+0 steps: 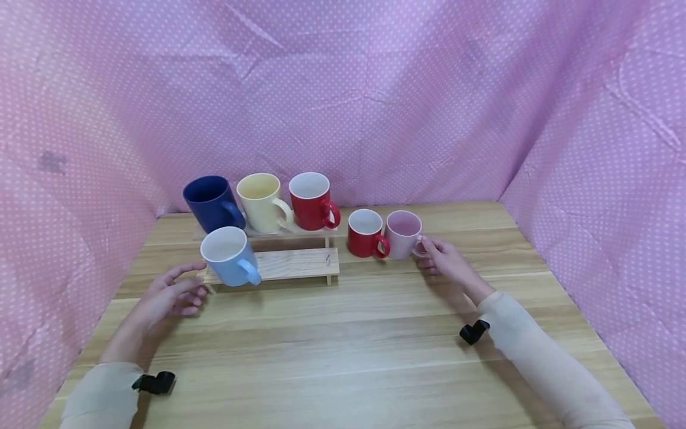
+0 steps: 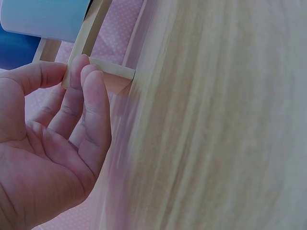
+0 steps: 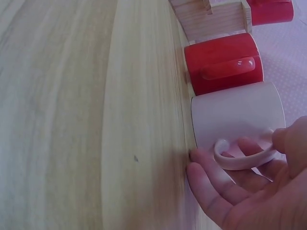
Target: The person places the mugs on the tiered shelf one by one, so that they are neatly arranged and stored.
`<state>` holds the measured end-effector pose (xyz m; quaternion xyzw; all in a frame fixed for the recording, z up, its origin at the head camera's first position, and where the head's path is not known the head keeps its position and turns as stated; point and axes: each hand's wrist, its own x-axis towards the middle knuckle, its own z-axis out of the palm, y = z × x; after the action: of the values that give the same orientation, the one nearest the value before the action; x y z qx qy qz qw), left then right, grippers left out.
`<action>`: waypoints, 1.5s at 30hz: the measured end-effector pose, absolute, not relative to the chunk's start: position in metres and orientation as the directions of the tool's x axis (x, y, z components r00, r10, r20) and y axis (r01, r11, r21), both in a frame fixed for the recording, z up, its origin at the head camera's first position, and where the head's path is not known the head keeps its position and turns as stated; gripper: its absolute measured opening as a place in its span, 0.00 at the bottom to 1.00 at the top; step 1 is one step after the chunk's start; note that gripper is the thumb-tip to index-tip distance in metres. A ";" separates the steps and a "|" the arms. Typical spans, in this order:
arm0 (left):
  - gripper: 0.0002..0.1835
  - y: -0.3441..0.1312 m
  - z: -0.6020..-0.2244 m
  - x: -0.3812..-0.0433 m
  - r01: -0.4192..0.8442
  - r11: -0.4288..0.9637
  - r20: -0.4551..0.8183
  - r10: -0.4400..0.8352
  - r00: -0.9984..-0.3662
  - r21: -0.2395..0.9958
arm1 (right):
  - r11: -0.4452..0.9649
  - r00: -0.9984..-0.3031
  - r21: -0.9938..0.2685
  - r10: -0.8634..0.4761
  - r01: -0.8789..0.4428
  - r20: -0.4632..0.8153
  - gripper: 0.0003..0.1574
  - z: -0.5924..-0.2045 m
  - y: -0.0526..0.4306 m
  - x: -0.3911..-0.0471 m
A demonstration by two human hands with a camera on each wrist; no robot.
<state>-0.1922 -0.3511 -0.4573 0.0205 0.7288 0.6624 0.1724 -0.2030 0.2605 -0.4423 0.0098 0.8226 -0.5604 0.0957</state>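
Note:
My right hand point(image 1: 442, 259) holds the handle of a pink mug point(image 1: 403, 238), with the thumb on top of the handle and fingers around it in the right wrist view. The mug stands upright on the table, close beside a small red mug point(image 1: 364, 235) with a white inside. My left hand point(image 1: 168, 295) is at the left end of a two-level wooden rack point(image 1: 295, 265), fingers loosely bent and fingertips right at the board's end. Above those fingertips, a light blue mug point(image 1: 227, 259) stands on the rack's lower level, handle toward the right.
Along the rack's upper level stand a dark blue mug point(image 1: 211, 205), a cream mug point(image 1: 259, 205) and a larger red mug point(image 1: 309, 205). Pink dotted cloth point(image 1: 364, 107) hangs behind and on both sides of the wooden table point(image 1: 343, 351).

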 end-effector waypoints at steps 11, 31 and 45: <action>0.19 -0.344 -0.462 -0.200 -0.215 0.129 -0.242 0.253 -0.937 0.968 | 0.343 -0.971 -0.922 -0.094 0.177 -0.221 0.39 -0.439 0.272 -0.205; 0.17 -0.349 -0.461 -0.199 -0.222 0.102 -0.241 0.255 -0.936 0.970 | 0.319 -0.977 -0.935 -0.091 0.156 -0.194 0.39 -0.446 0.268 -0.206; 0.16 -0.350 -0.457 -0.192 -0.226 0.097 -0.244 0.255 -0.936 0.969 | 0.200 -0.984 -0.970 -0.090 0.136 -0.156 0.34 -0.451 0.266 -0.209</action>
<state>-0.1923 -0.3497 -0.4572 0.0103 0.7187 0.6718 0.1791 -0.2093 0.2660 -0.4514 0.0148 0.7694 -0.6323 0.0895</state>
